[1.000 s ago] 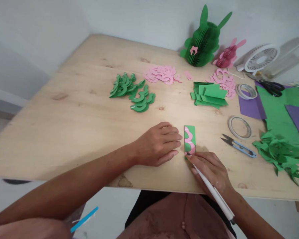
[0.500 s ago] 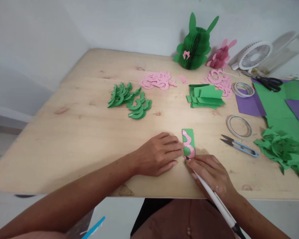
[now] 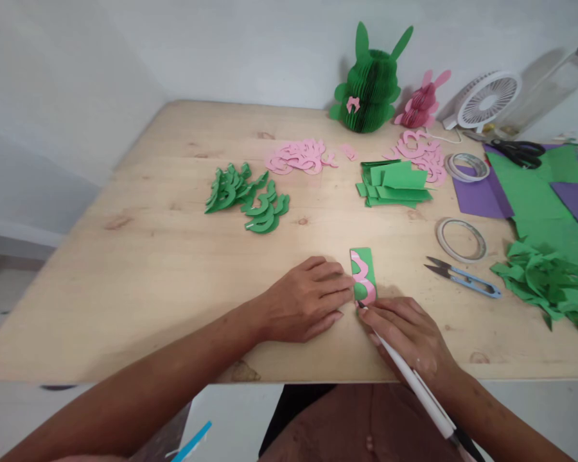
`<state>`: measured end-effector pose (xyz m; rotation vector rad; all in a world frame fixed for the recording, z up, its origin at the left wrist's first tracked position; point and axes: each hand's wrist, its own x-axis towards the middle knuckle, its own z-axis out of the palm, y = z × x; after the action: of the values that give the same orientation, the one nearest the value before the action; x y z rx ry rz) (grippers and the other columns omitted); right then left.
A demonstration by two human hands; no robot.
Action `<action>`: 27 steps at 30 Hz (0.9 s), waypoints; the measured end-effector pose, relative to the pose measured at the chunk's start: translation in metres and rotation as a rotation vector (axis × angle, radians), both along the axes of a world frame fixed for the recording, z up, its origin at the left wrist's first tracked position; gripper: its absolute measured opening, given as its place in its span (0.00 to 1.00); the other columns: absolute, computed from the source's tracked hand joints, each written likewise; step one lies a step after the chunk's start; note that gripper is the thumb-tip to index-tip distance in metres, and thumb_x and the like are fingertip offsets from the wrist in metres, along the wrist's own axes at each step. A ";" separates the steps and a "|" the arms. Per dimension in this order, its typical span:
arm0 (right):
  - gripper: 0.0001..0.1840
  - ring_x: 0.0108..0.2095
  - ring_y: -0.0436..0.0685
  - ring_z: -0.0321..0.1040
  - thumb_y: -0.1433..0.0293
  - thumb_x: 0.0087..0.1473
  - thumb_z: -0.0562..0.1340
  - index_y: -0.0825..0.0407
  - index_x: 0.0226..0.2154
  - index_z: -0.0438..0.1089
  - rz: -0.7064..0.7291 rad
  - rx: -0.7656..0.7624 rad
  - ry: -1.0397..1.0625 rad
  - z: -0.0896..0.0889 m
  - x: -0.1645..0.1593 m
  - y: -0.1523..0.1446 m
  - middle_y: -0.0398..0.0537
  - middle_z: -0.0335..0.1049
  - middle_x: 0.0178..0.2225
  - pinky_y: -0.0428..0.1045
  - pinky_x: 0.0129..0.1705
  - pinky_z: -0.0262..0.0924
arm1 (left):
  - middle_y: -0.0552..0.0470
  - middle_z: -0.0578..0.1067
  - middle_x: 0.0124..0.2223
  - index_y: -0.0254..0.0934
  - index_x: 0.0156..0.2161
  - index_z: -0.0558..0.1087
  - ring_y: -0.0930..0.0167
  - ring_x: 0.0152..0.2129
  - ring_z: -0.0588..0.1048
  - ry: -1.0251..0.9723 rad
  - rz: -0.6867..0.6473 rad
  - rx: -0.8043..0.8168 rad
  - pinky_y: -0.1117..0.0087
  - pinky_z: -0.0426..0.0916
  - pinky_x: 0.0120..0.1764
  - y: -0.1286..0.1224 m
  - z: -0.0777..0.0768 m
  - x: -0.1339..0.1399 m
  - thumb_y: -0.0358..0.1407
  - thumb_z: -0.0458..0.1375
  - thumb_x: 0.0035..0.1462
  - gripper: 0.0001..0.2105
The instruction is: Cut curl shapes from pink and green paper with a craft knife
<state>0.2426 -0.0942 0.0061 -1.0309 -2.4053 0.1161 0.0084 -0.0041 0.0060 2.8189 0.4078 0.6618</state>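
Near the table's front edge lies a green paper strip [image 3: 370, 260], with a curved pink paper cutout [image 3: 368, 294] on top of it. My left hand [image 3: 306, 299] rests flat, fingers stretched out, their tips at the left edge of the strip and cutout. A white pen [image 3: 409, 375] is held in my right hand [image 3: 409, 340], fingers closed round it. The pen's dark tip touches the lower end of the cutout, and my right fingers cover the bottom of the strip.
Scissor-like thread snips [image 3: 462, 277], a tape roll [image 3: 462, 240] and green scraps [image 3: 551, 279] lie to the right. Farther back are green cutouts [image 3: 264, 212], pink cutouts [image 3: 298, 156], stacked green strips [image 3: 395, 184], a green paper rabbit [image 3: 372, 90] and a small fan [image 3: 489, 99].
The camera view has shifted slightly. Both hands, the pen and the paper hold nearly the same positions on the table.
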 end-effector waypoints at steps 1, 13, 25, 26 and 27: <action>0.17 0.45 0.60 0.73 0.74 0.60 0.57 0.55 0.52 0.68 -0.002 0.000 0.000 0.000 0.000 0.000 0.57 0.77 0.42 0.56 0.42 0.66 | 0.46 0.76 0.50 0.35 0.48 0.71 0.64 0.48 0.69 0.007 0.001 -0.001 0.59 0.63 0.52 0.000 0.000 0.000 0.35 0.52 0.61 0.12; 0.13 0.43 0.60 0.72 0.77 0.60 0.57 0.59 0.48 0.68 -0.008 0.027 -0.018 0.005 -0.005 0.000 0.58 0.77 0.40 0.55 0.41 0.64 | 0.49 0.75 0.51 0.38 0.48 0.71 0.63 0.49 0.68 0.035 -0.030 0.023 0.59 0.59 0.52 0.000 -0.001 -0.001 0.33 0.51 0.61 0.11; 0.15 0.44 0.60 0.72 0.78 0.60 0.57 0.59 0.49 0.69 -0.003 -0.013 0.014 0.004 -0.004 0.000 0.57 0.77 0.42 0.55 0.44 0.64 | 0.48 0.74 0.53 0.40 0.47 0.72 0.62 0.51 0.67 0.020 -0.035 0.004 0.57 0.59 0.54 -0.001 -0.002 -0.003 0.35 0.52 0.62 0.11; 0.14 0.44 0.60 0.72 0.77 0.60 0.57 0.60 0.49 0.69 0.000 -0.013 0.018 0.004 -0.004 0.001 0.57 0.77 0.42 0.55 0.44 0.64 | 0.48 0.74 0.53 0.40 0.47 0.72 0.62 0.51 0.68 0.016 -0.036 0.005 0.57 0.60 0.54 -0.001 -0.003 -0.003 0.35 0.52 0.62 0.11; 0.14 0.44 0.60 0.72 0.77 0.60 0.57 0.60 0.48 0.69 0.001 -0.011 0.022 0.004 -0.003 0.001 0.58 0.77 0.42 0.55 0.44 0.63 | 0.48 0.74 0.53 0.40 0.47 0.72 0.62 0.51 0.68 0.013 -0.035 0.007 0.56 0.60 0.54 -0.001 -0.003 -0.004 0.35 0.53 0.61 0.11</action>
<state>0.2393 -0.0929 0.0097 -1.0275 -2.3880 0.1401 0.0048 -0.0046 0.0028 2.8315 0.3588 0.6393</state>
